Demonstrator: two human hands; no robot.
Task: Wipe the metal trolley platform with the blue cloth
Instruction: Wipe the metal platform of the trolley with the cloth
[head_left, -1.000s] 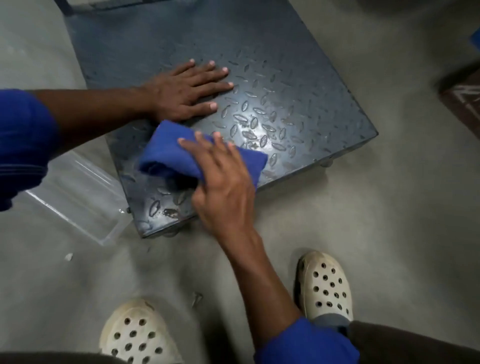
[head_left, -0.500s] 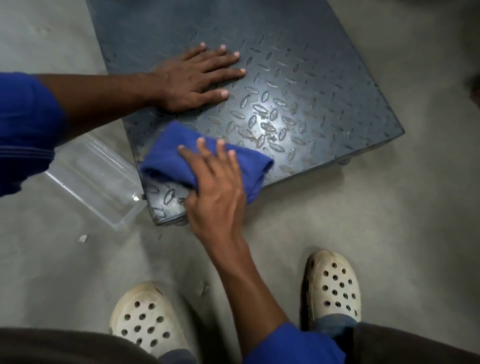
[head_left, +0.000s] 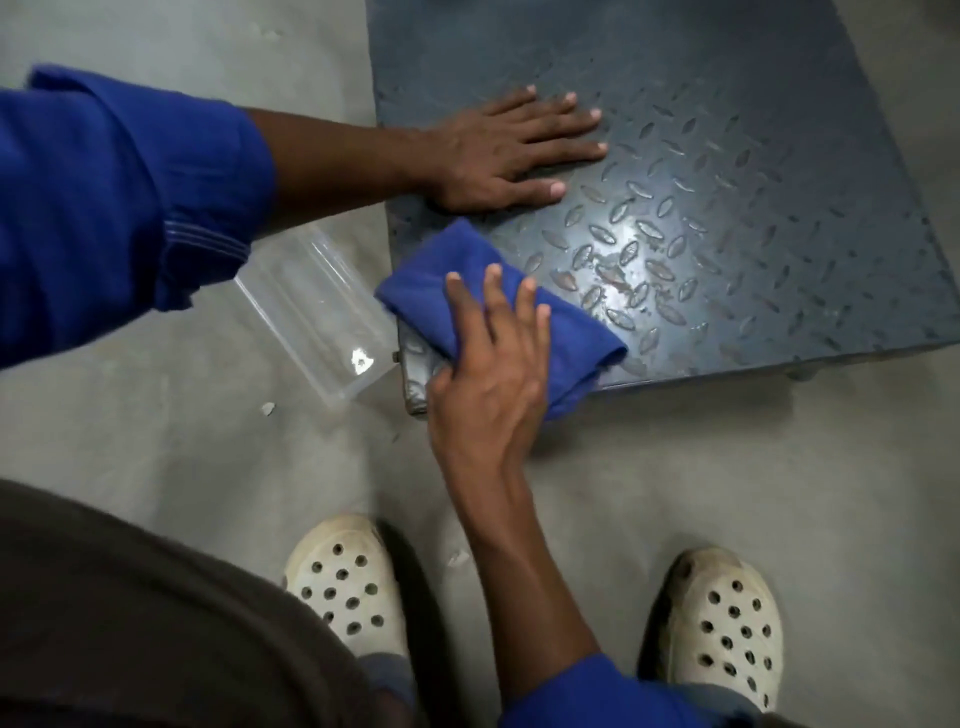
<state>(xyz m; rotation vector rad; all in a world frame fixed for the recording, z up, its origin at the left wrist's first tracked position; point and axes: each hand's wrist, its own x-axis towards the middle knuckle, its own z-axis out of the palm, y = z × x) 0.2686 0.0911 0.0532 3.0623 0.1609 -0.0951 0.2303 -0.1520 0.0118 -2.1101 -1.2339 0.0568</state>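
The dark metal trolley platform (head_left: 727, 156) has a raised tread pattern and fills the upper right of the head view. A folded blue cloth (head_left: 582, 343) lies on its near left corner and hangs slightly over the near edge. My right hand (head_left: 493, 374) presses down on the cloth with its fingers straight and spread; my thumb lies at the cloth's lower left edge. My left hand (head_left: 498, 150) rests flat on the platform just beyond the cloth, fingers pointing right. A shiny patch of tread shows to the right of the cloth.
A clear plastic container (head_left: 311, 306) lies on the grey concrete floor against the platform's left side. My two white perforated shoes (head_left: 345, 582) (head_left: 727, 618) stand on the floor in front of the platform. Small white scraps lie on the floor (head_left: 267, 408).
My right hand has slid the cloth along the near edge toward the platform's near left corner. The left hand has stayed flat in the same spot. The view has shifted left.
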